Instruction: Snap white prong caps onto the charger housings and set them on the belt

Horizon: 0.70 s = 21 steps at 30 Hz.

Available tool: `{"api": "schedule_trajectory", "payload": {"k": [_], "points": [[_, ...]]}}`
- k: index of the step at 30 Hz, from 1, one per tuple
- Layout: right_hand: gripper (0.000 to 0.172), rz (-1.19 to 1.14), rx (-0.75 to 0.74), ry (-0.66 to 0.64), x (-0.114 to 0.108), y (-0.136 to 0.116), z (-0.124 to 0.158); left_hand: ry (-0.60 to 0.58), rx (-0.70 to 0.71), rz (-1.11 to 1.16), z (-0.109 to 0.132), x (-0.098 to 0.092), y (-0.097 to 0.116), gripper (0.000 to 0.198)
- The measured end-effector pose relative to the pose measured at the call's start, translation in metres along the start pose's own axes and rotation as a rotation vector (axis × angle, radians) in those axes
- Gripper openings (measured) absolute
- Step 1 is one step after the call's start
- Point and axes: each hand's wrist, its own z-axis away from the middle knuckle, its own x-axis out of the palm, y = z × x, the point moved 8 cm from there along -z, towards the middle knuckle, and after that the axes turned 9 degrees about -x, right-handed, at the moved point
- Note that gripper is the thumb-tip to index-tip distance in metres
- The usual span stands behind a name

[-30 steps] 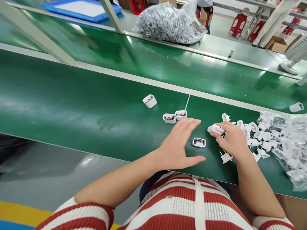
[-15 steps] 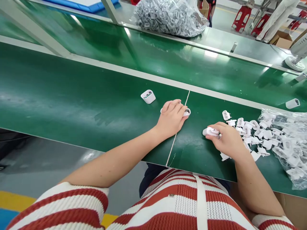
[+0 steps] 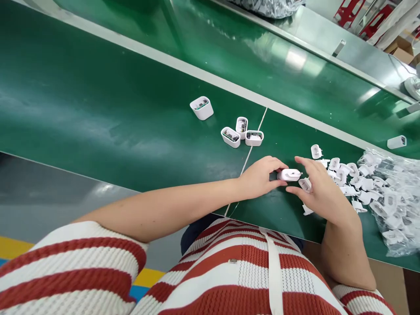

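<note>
Both my hands meet over a white charger shell (image 3: 288,175) just above the green conveyor belt (image 3: 98,113). My left hand (image 3: 260,177) pinches its left end with curled fingers. My right hand (image 3: 320,190) grips its right end and also keeps a small white plug cap (image 3: 305,184) tucked against the palm. Three open white shells (image 3: 242,133) with circuit boards inside lie clustered on the belt beyond my hands. A single one (image 3: 201,107) lies further left.
A spread of loose white plug caps (image 3: 348,179) lies right of my hands, spilling from a clear plastic bag (image 3: 393,201) of the same parts. Another white shell (image 3: 396,141) sits at the belt's far right. A metal rail (image 3: 197,72) divides the two belts.
My left hand left the cluster of shells and came back right to meet my right hand at the shell it holds. A third shell now lies in the cluster. The view tilted downward.
</note>
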Motion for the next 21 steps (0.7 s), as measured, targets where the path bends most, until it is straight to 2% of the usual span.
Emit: {"api": "schedule_trajectory", "payload": {"k": [1, 2, 4, 5, 7, 9, 10, 15, 21], "points": [[0.063, 0.011, -0.013, 0.008, -0.002, -0.003, -0.001, 0.003, 0.019, -0.002, 0.0, -0.001, 0.001, 0.025], [0.056, 0.013, -0.03, 0.019, -0.004, -0.006, -0.003, 0.002, 0.035, -0.006, 0.0, -0.001, 0.002, 0.022], [0.03, -0.028, -0.064, 0.081, -0.01, -0.014, -0.006, 0.006, 0.051, -0.013, 0.002, -0.002, 0.004, 0.018], [0.02, -0.069, -0.062, 0.138, -0.016, -0.016, -0.007, 0.006, 0.051, -0.015, 0.002, -0.002, 0.004, 0.017], [0.012, -0.158, -0.012, 0.293, -0.031, -0.013, -0.005, 0.006, 0.039, -0.011, 0.003, -0.002, 0.004, 0.015], [0.011, -0.215, 0.052, 0.4, -0.043, -0.008, 0.0, -0.006, 0.032, -0.006, 0.002, -0.001, 0.004, 0.014], [0.011, -0.216, 0.071, 0.411, -0.047, -0.006, 0.001, -0.011, 0.033, -0.003, 0.002, -0.001, 0.004, 0.013], [0.016, -0.133, 0.048, 0.263, -0.042, -0.014, -0.002, -0.011, 0.046, 0.002, 0.001, -0.001, 0.006, 0.012], [0.011, 0.042, 0.024, 0.35, -0.043, -0.023, -0.001, -0.013, 0.064, -0.021, 0.001, -0.001, 0.007, 0.009]]}}
